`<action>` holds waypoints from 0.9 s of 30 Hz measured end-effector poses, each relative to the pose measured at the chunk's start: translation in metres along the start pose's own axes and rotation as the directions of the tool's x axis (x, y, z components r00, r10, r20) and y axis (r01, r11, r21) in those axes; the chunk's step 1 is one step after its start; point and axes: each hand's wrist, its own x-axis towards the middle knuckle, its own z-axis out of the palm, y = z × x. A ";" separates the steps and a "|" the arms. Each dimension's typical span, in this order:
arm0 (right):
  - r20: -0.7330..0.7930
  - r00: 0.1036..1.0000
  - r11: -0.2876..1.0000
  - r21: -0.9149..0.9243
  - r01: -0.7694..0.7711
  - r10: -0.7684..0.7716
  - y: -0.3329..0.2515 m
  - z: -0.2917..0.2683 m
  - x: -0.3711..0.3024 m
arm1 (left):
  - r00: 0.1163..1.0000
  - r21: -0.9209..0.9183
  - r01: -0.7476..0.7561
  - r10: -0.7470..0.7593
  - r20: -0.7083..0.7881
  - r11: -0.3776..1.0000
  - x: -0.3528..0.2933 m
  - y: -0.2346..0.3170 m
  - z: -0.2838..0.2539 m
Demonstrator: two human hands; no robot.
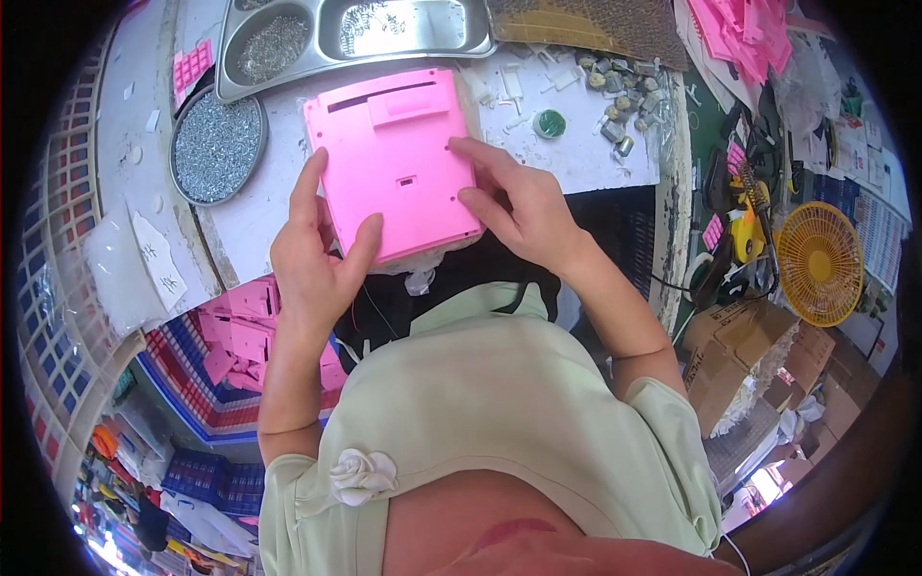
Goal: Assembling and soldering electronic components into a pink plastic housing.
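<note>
A pink plastic casing (403, 206), roughly square, lies face up at the table's front edge. It has a long slot and a raised block near its far side, a small rectangular hole in the middle and small holes near its edges. My left hand (322, 259) grips its left edge, thumb on the near left corner and fingers along the side. My right hand (519, 206) holds the right edge, with thumb and forefinger on the top face by two of the holes. Crumpled clear plastic shows beneath the casing's near edge.
Beyond the casing stands a metal tray (322, 48) with small metal parts. At left is a round dish of screws (219, 144). Small motors (624, 96) and a green-filled cup (549, 124) lie at right. A crate of pink casings (245, 336) sits lower left; a yellow fan (819, 264) is far right.
</note>
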 end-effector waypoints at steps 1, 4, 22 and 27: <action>0.022 1.000 0.999 -0.036 0.020 -0.020 0.001 -0.002 0.002 | 1.000 0.033 0.000 0.001 -0.013 0.999 -0.003 0.001 0.000; 0.067 0.997 0.989 -0.141 0.052 -0.043 -0.002 -0.005 0.005 | 0.999 0.100 0.004 0.001 -0.051 0.995 -0.010 0.002 0.004; 0.259 0.965 0.976 -0.200 0.089 -0.035 -0.050 -0.048 0.071 | 0.944 0.437 -0.013 0.154 -0.291 0.899 0.063 -0.091 -0.098; 0.365 0.773 0.743 -0.254 0.619 -0.519 -0.062 0.020 0.094 | 0.937 0.300 -0.084 0.177 -0.300 0.950 0.048 -0.079 -0.088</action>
